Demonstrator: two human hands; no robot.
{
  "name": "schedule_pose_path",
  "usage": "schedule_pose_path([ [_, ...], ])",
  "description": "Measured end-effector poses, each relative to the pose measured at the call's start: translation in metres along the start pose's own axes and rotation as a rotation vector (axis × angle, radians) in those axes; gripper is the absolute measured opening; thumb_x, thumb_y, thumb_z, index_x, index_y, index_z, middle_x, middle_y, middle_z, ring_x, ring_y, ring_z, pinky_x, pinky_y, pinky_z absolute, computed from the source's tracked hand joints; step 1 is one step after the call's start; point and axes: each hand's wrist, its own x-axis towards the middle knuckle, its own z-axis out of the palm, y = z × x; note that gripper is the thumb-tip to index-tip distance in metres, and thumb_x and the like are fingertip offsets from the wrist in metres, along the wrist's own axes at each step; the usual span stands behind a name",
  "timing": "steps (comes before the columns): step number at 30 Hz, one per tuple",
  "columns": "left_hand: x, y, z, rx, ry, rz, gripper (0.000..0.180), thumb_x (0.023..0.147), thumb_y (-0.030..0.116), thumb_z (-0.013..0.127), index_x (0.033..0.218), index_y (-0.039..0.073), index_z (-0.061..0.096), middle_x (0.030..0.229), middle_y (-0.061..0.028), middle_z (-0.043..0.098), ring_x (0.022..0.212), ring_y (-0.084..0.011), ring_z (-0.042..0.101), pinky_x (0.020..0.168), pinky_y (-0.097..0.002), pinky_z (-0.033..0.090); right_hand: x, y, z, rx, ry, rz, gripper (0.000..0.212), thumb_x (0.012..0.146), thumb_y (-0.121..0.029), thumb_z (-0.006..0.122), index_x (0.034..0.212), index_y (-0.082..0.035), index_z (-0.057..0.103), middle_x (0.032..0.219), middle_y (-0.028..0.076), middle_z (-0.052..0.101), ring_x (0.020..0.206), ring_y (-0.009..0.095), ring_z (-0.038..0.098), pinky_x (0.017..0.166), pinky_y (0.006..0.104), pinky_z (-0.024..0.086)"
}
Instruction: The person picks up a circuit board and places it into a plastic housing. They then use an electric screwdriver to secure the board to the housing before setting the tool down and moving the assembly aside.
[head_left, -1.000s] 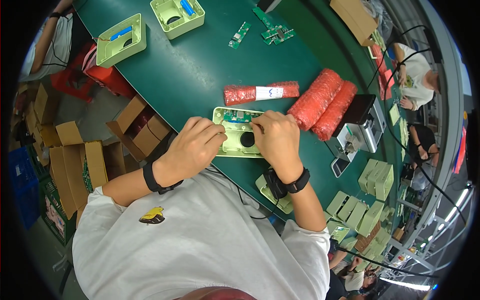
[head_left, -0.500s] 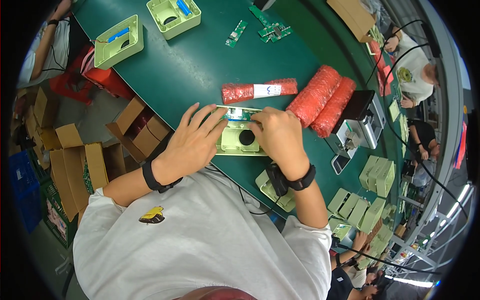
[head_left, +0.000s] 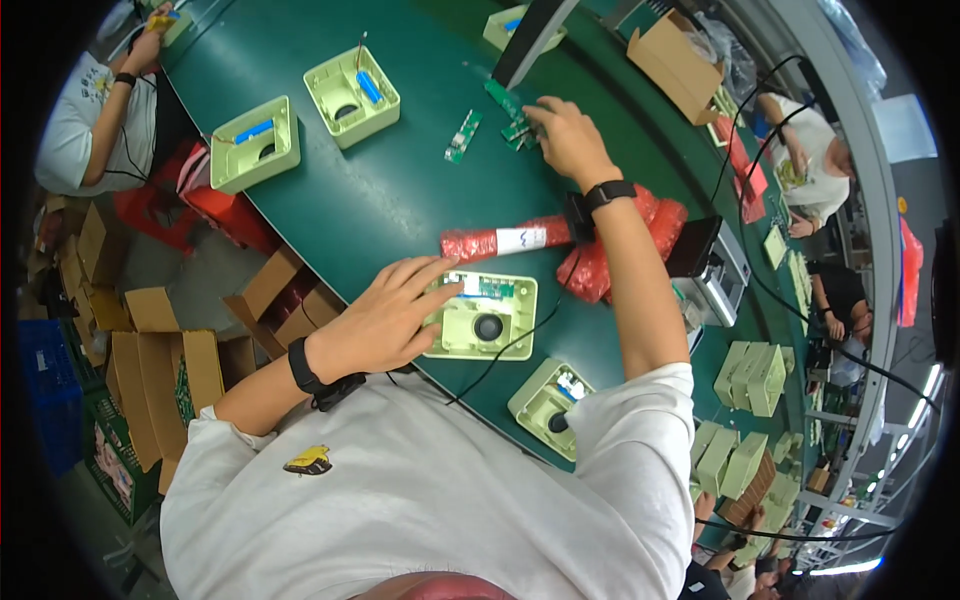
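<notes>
A pale green plastic housing (head_left: 460, 347) lies open side up on the green table in front of me. It has a round black part (head_left: 488, 327) in its floor and a green circuit board (head_left: 490, 287) along its far side. My left hand (head_left: 385, 312) rests over the housing's left edge, fingers stretched out, tips by the board's left end. Farther off, my right hand (head_left: 570, 142) reaches to a small pile of green circuit boards (head_left: 516, 132), its fingers apart at the pile's right side. I see nothing held in it. Another loose board (head_left: 462, 137) lies left of the pile.
Red bubble-wrap rolls (head_left: 470, 245) lie beyond the housing. Two housings with blue cells (head_left: 352, 97) stand far left; another housing (head_left: 550, 408) sits near right. A grey post (head_left: 532, 45) rises by the boards. Cardboard boxes (head_left: 150, 370) are left of the table; a co-worker (head_left: 95, 130) is far left.
My right hand has left the housing and moved away to the board pile. The left hand stays at the housing. My view has shifted, showing more of the housing's inside.
</notes>
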Motion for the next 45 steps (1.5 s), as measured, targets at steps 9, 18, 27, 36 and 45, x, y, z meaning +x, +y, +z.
schedule_pose_path([
  [9,0.08,-0.087,-0.057,0.221,0.347,-0.073,0.042,0.094,0.016,0.068,0.133,0.002,0.061,0.146,-0.0203,0.055,0.138,-0.0398,0.049,0.114,-0.0495,0.043,0.022,-0.009,-0.032,0.007,-0.074,-0.069,0.019,0.092,-0.009,0.07,0.11,-0.009,0.075,0.12,0.007,0.072,0.114,0.03,0.065,0.093,0.0469,0.052],
  [18,0.288,-0.099,-0.036,0.127,0.265,0.095,0.039,0.09,0.013,0.069,0.125,-0.003,0.063,0.129,-0.0224,0.065,0.126,-0.0422,0.059,0.107,-0.047,0.05,-0.075,-0.055,-0.124,0.981,0.283,0.497,0.012,0.1,0.002,0.063,0.112,0.001,0.063,0.088,0.01,0.069,0.07,0.015,0.07,0.062,0.0295,0.055],
  [27,0.443,-0.178,0.051,0.708,0.103,-0.231,0.02,0.093,0.015,0.066,0.104,0.006,0.081,0.11,-0.0195,0.078,0.105,-0.036,0.076,0.088,-0.0491,0.061,-0.287,-0.105,-0.148,0.692,0.149,0.931,0.026,0.096,-0.003,0.071,0.121,-0.002,0.075,0.095,0.012,0.077,0.079,0.02,0.075,0.07,0.0331,0.059],
  [36,0.44,-0.151,0.043,0.742,0.187,-0.137,0.02,0.092,0.012,0.069,0.109,0.002,0.074,0.107,-0.0211,0.076,0.106,-0.0407,0.071,0.088,-0.0539,0.057,-0.372,-0.11,-0.127,0.263,0.022,0.852,0.015,0.085,-0.012,0.082,0.099,-0.008,0.082,0.092,0.01,0.073,0.085,0.032,0.068,0.074,0.0426,0.057],
  [45,0.249,-0.002,0.011,0.293,0.296,0.447,0.019,0.089,0.005,0.072,0.107,-0.001,0.069,0.102,-0.021,0.068,0.1,-0.0418,0.063,0.086,-0.0492,0.049,-0.385,-0.104,-0.116,0.276,0.108,0.669,0.011,0.084,-0.011,0.082,0.093,-0.005,0.079,0.088,0.007,0.071,0.085,0.03,0.068,0.073,0.0426,0.056],
])
